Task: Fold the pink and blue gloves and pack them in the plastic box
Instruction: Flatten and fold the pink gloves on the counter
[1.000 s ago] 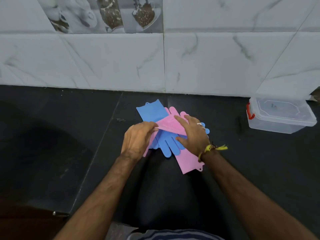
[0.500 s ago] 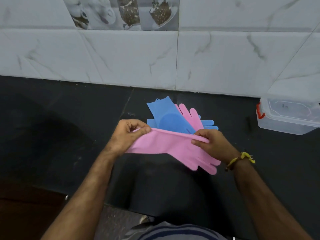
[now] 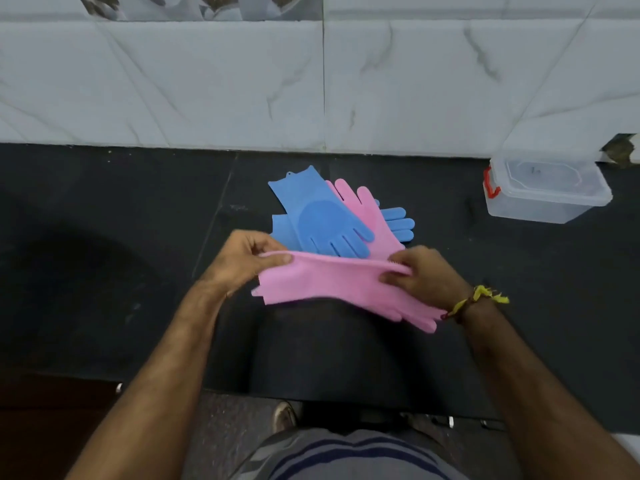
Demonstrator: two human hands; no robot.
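Observation:
A pink glove point(image 3: 325, 284) is stretched sideways above the black counter, its fingers drooping at the right. My left hand point(image 3: 247, 259) pinches its cuff end and my right hand point(image 3: 420, 275) grips it near the palm. Behind it on the counter lie a blue glove point(image 3: 323, 220) palm up, a second pink glove point(image 3: 372, 214) partly under it, and another blue glove point(image 3: 398, 221) of which mostly the fingers show. The clear plastic box point(image 3: 547, 202) with a red latch stands at the back right, its lid on.
The black counter point(image 3: 104, 220) runs left to right against a white marble-tiled wall point(image 3: 242, 91). Its front edge is near my body, with floor and a foot below. A yellow thread band sits on my right wrist.
The pink glove was lifted off the pile and pulled out flat between both hands, towards me. The blue glove beneath it is now uncovered. The camera has tilted down slightly.

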